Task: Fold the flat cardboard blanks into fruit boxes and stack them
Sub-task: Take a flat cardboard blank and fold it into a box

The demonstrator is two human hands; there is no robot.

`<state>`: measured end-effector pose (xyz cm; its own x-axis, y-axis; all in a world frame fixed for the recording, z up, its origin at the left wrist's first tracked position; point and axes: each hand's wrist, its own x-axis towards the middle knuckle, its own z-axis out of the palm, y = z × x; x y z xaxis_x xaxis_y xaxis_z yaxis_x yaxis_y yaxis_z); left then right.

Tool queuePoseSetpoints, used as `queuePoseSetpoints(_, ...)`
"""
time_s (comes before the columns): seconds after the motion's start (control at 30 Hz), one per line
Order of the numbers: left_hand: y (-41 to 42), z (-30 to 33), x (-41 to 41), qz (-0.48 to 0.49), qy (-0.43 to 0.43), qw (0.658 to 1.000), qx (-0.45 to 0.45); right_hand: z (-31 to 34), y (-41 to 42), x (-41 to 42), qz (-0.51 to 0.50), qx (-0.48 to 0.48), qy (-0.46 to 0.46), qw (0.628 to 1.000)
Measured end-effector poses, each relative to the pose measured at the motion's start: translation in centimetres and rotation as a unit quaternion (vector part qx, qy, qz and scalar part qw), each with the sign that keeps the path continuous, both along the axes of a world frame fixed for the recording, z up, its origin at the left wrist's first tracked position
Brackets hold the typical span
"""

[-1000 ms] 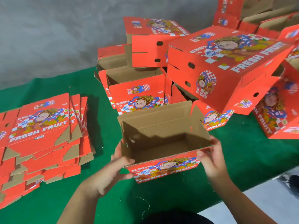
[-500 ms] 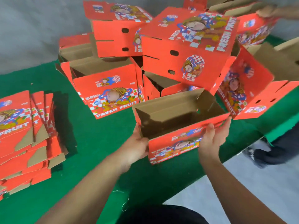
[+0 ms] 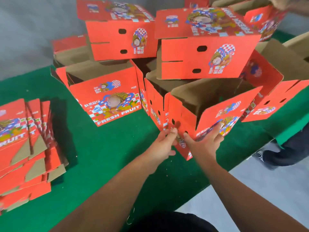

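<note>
The folded box stands open-topped on the green surface near its front edge, one corner turned toward the camera, its brown interior exposed; it sits just beside the pile of finished boxes behind it. The left hand is at the box's near corner panel, which carries dark vent holes; its fingers are loosely curled with the tips against the cardboard, and motion blur prevents telling whether they pinch the edge or only touch it. The right hand lies flat against the printed front panel; its fingers are extended and spread, pressing the panel without gripping it. The stack of flat blanks rests on the surface at the left, well apart from the folded box, its layers fanned unevenly. Another open box marked FRESH FRUIT stands between the blanks and the folded box; two closed boxes rest on top of the open ones behind. At the right, beyond the surface edge, a dark trouser leg and shoe stand on the grey floor.
</note>
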<state>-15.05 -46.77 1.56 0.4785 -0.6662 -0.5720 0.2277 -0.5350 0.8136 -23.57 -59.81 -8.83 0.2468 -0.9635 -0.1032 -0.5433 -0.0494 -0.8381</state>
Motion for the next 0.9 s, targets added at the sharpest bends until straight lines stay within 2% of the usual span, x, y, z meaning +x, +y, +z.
queuePoseSetpoints(0.1, -1.2, 0.7, 0.5, 0.005, 0.029, 1.0, -0.002, -1.0, 2.4, 0.3, 0.022, 0.01, -0.013, 1.0)
queuePoseSetpoints(0.23, -4.4, 1.5, 0.6, -0.029, -0.08, 0.996, 0.027, -1.6, 3.3, 0.7, -0.008, 0.024, -0.054, 0.998)
queuePoseSetpoints(0.3, -5.3, 1.5, 0.7, -0.03, -0.124, 0.992, 0.002, -1.2, 3.3, 0.8, -0.02, -0.007, -0.072, 0.997)
queuePoseSetpoints(0.6, -4.3, -1.5, 1.7, -0.033, -0.043, 0.989, -0.136, 0.9, 0.6, 1.2, -0.039, -0.142, -0.166, 0.975)
queuePoseSetpoints(0.67, -4.3, -1.7, 1.3, -0.059, -0.06, 0.986, -0.147, 0.5, -0.4, 1.0, -0.037, -0.165, -0.16, 0.972)
queuePoseSetpoints(0.73, -4.7, -1.7, 0.8, -0.117, -0.104, 0.977, -0.147, -0.5, -2.3, 1.0, -0.057, -0.133, -0.108, 0.984)
queuePoseSetpoints(0.8, -5.1, -1.5, 0.2, -0.166, -0.105, 0.971, -0.138, -1.5, -4.6, 0.7, -0.078, -0.025, -0.033, 0.996)
queuePoseSetpoints(0.87, -5.1, -1.7, 0.0, -0.182, -0.122, 0.968, -0.121, -1.7, -7.0, 0.6, -0.085, 0.094, 0.023, 0.992)
queuePoseSetpoints(0.9, -4.9, -1.9, 0.0, -0.176, -0.145, 0.967, -0.11, -1.4, -7.9, 0.9, -0.086, 0.122, 0.033, 0.988)
